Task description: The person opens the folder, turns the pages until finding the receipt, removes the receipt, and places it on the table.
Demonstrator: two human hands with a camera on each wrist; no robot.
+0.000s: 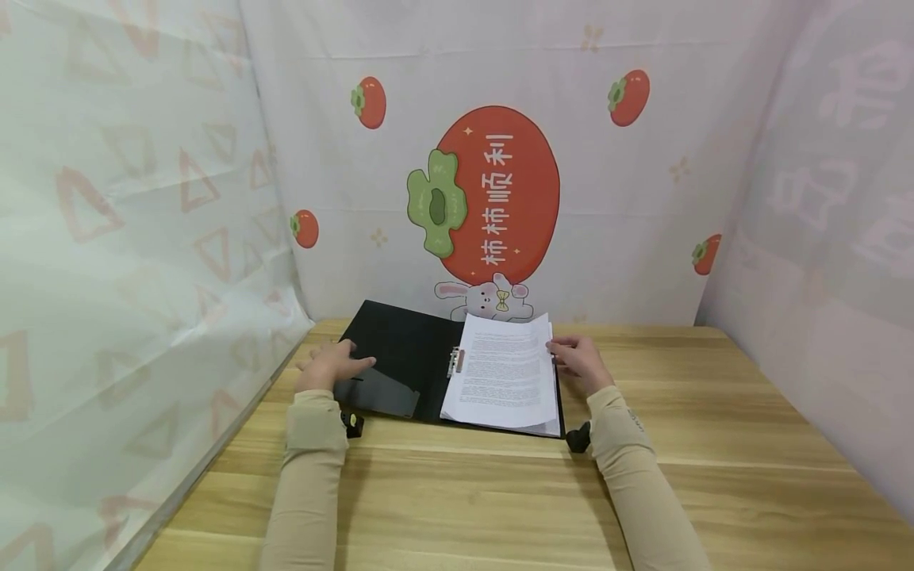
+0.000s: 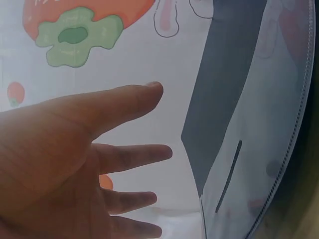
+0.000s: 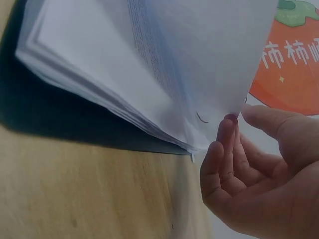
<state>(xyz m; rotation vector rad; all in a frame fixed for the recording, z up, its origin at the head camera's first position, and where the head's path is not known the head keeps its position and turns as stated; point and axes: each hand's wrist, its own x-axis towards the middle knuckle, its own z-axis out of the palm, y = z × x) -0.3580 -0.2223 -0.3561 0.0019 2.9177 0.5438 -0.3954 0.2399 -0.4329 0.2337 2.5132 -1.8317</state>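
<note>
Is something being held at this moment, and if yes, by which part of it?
The right grip pinches the paper by its right edge, toward the top, as the head view shows. The left grip holds nothing.

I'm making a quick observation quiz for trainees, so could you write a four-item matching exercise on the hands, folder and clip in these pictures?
Things:
1. Left hand
2. Right hand
3. Folder
4. Clip

Place or state (as the head camera sees it):
A. Black, lying open on the table
B. At the left edge of the top sheet
C. Outstretched, holding nothing
D. Pinching the right edge of the top sheet

Right pairs: 1-C, 2-D, 3-A, 4-B
</note>
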